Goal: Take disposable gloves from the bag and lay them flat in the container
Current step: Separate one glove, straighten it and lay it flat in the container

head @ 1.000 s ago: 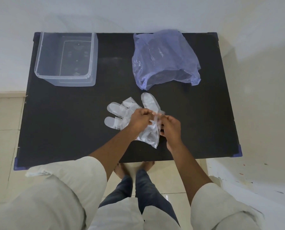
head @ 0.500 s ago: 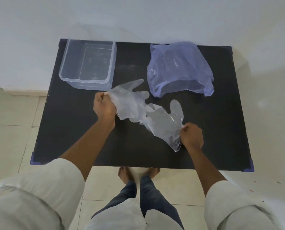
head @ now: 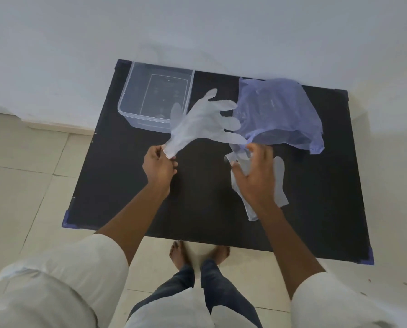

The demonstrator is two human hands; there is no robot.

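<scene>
My left hand [head: 158, 165] pinches the cuff of a clear disposable glove [head: 203, 121]. That glove is lifted and spread, its fingers pointing toward the clear plastic container [head: 155, 98] and the purple bag [head: 278, 112]. My right hand [head: 255, 176] hovers with fingers spread over a second clear glove [head: 280, 183] that lies on the black table [head: 197, 197]. Part of that glove is hidden under my palm; whether the fingers hold it is unclear. The container at the back left holds no glove that I can see.
The table stands against a white wall, with tiled floor to the left and front. My bare feet [head: 197, 254] are below the front edge. The purple bag lies crumpled at the back right, its opening toward me.
My left hand has raised its glove, which now spreads out toward the container. My right hand has opened over the second glove, which lies on the table. The camera shifted left.
</scene>
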